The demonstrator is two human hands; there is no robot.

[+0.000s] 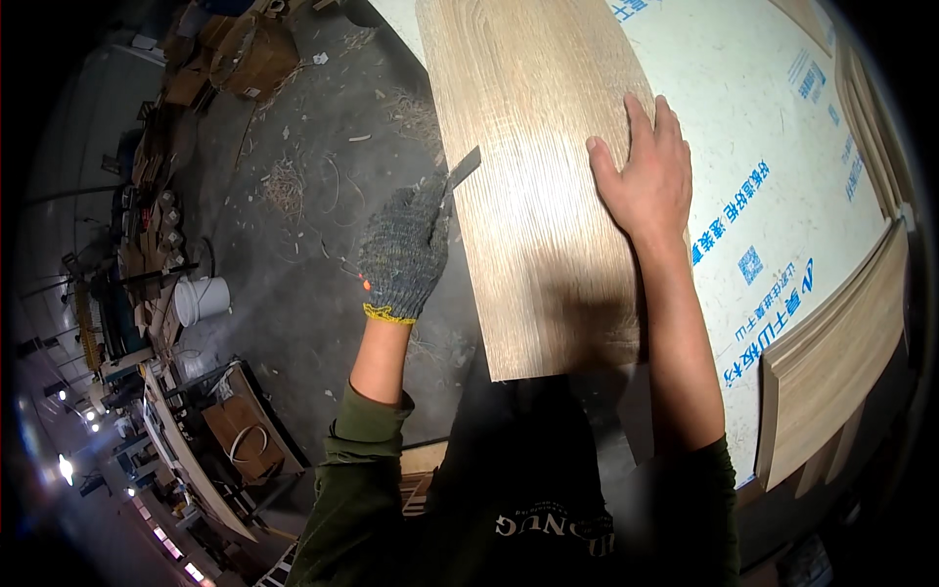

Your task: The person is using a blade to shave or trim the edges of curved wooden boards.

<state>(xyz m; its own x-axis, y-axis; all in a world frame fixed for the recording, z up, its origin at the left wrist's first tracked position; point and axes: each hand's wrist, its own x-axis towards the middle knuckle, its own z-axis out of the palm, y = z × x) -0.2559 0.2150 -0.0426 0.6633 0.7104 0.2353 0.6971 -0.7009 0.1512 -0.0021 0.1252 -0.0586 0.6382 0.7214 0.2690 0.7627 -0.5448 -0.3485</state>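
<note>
A long light wood-grain board (533, 196) lies on a white table sheet (763, 117) and overhangs its near edge. My left hand (403, 249), in a grey knit glove, grips a flat metal blade (458, 176) whose tip touches the board's left edge. My right hand (646, 171) is bare and rests flat on the board's right side, fingers together.
Several stacked wood-grain panels (831, 352) lie at the right of the table. Curly edge shavings (284, 186) litter the grey floor at the left. A white bucket (203, 298), cardboard boxes (256, 57) and a cluttered workbench (235, 430) stand at the left.
</note>
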